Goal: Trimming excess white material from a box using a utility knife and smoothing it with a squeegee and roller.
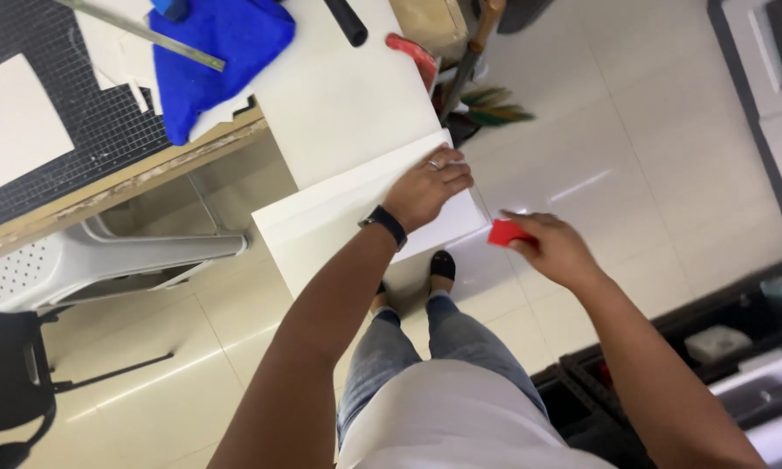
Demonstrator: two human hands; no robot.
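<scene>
My left hand (427, 187) lies flat on a large white board (339, 95) that juts out over the table's edge, its fingers pressing a folded or second white sheet (321, 226) near the corner. A dark band is on that wrist and a ring on one finger. My right hand (547, 247) grips a small red flat tool (506, 233) just beside the sheet's right edge, over the tiled floor. My legs and shoes show below the board.
A blue cloth (208, 52) and a metal ruler (148, 33) lie on the table by a dark cutting mat (87, 122). A white plastic chair (96, 260) stands under the table. A black crate (712, 347) sits at the lower right.
</scene>
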